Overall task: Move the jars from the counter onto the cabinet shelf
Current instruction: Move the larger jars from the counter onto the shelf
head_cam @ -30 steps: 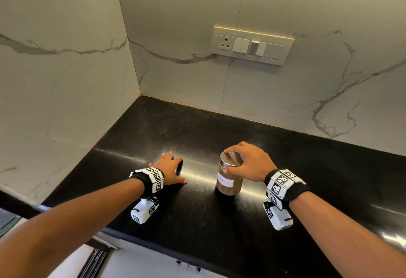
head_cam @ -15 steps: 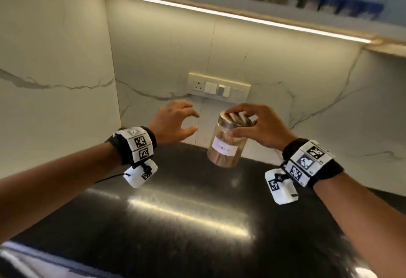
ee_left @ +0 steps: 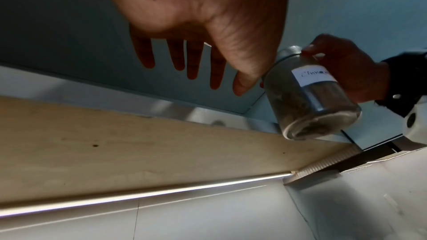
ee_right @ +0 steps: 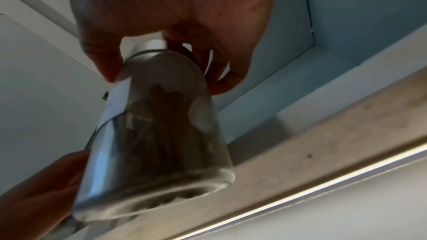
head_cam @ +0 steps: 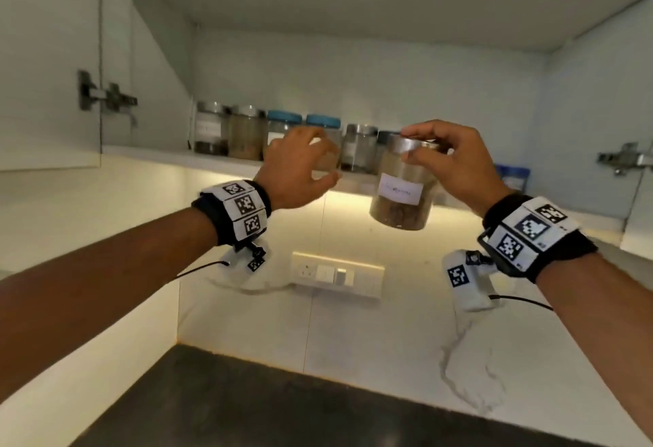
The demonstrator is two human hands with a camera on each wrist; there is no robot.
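While held by the right hand (head_cam: 456,160), the jar (head_cam: 401,196) contains brown sticks.

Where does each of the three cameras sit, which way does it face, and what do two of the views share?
Head: worn on the head, facing forward and up into the open cabinet; shows both forearms, left hand, right hand gripping the jar by its lid.
Left wrist: under the left wrist, looking up along the open palm to the shelf underside.
Right wrist: under the right wrist, looking up at the held jar.
Shared: both wrist views show the jar and the shelf underside.
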